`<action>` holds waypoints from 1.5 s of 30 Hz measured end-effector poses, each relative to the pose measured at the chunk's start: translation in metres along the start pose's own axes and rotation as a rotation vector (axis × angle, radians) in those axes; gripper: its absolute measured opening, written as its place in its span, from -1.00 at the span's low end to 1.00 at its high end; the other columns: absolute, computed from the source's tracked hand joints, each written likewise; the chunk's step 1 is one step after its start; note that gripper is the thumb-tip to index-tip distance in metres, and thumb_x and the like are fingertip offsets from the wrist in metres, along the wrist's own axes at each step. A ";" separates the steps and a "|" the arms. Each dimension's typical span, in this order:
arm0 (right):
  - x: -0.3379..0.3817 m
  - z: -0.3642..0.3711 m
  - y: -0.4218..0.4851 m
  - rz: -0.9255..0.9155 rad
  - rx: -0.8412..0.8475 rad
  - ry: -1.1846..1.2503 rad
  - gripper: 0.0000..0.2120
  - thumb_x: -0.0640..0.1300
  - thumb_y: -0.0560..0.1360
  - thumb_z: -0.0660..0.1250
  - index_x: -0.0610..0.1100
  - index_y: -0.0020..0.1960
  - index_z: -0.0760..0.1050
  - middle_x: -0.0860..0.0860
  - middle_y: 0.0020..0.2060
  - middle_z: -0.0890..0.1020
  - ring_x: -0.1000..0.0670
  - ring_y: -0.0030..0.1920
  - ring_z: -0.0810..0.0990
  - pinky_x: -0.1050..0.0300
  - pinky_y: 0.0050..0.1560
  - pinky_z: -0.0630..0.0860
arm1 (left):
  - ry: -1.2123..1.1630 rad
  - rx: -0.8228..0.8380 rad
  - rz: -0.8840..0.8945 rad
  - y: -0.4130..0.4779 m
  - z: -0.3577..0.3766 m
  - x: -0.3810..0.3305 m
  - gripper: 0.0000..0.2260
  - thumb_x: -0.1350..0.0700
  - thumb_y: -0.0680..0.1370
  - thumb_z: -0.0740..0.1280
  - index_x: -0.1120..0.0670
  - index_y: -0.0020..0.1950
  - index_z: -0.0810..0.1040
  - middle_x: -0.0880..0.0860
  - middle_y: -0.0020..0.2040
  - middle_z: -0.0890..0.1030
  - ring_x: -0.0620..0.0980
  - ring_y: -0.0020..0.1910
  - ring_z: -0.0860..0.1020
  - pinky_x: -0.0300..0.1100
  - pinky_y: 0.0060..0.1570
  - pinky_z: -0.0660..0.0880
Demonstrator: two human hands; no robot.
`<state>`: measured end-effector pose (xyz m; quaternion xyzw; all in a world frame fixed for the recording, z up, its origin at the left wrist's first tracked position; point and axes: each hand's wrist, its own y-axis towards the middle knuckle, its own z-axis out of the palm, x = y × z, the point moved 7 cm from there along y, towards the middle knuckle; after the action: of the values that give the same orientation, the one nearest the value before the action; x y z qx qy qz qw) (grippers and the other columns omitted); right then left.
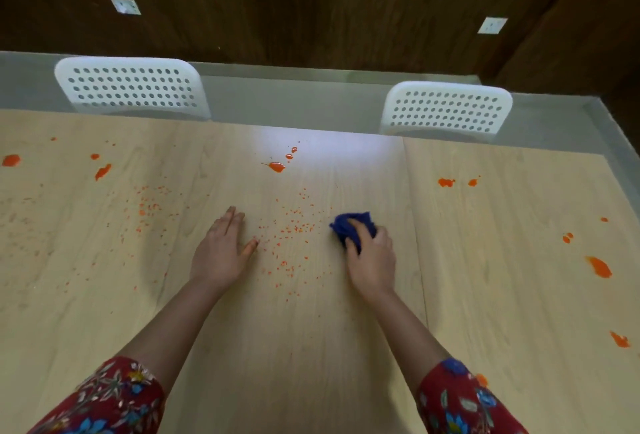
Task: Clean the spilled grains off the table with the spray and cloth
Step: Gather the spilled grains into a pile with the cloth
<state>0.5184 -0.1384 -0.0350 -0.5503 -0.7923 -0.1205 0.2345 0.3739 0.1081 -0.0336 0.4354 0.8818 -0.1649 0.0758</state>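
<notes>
— Where's the cloth?
— Blue cloth (pixel 349 225), bunched on the table (pixel 311 347) at three o'clock from the orange grains (pixel 294 229). The right hand (pixel 372 260) grips it, fingers curled over it.
— The other one?
— Left hand (pixel 221 253) lies flat at nine o'clock, fingers straight, holding nothing. Grains scattered between them.

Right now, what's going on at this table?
A person is cleaning a wooden table. The right hand holds a bunched blue cloth against the top, and the left hand rests flat nearby. Small orange grains lie scattered between them, with larger orange splotches farther out.
</notes>
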 end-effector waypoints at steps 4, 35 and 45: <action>-0.005 -0.013 0.012 0.062 -0.123 0.161 -0.62 -0.05 0.59 0.24 0.04 0.40 0.40 -0.05 0.18 0.44 -0.05 0.13 0.47 0.15 0.12 0.42 | 0.046 -0.001 -0.001 0.011 -0.003 0.012 -0.41 -0.20 0.61 0.10 0.05 0.57 0.12 0.01 0.59 0.06 0.04 0.55 0.09 -0.07 0.49 0.10; 0.124 0.066 0.071 -0.355 0.285 0.001 -0.63 -0.01 0.56 0.25 0.10 0.36 0.44 -0.06 0.16 0.46 -0.09 0.15 0.47 0.05 0.16 0.42 | 0.012 -0.073 0.005 0.017 -0.007 0.022 -0.55 -0.10 0.66 0.03 -0.08 0.55 0.20 -0.13 0.55 0.17 -0.11 0.50 0.19 -0.20 0.36 0.31; 0.082 0.037 0.088 -0.103 0.174 0.046 -0.65 -0.03 0.57 0.25 0.09 0.35 0.45 -0.05 0.21 0.47 -0.10 0.23 0.45 0.02 0.23 0.39 | -0.002 -0.060 0.040 0.015 -0.009 0.021 -0.55 -0.08 0.66 0.05 -0.05 0.54 0.22 -0.09 0.56 0.18 -0.08 0.51 0.20 -0.18 0.36 0.29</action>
<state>0.5684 -0.0231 -0.0314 -0.4834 -0.8215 -0.0757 0.2929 0.3733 0.1359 -0.0342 0.4503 0.8773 -0.1372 0.0933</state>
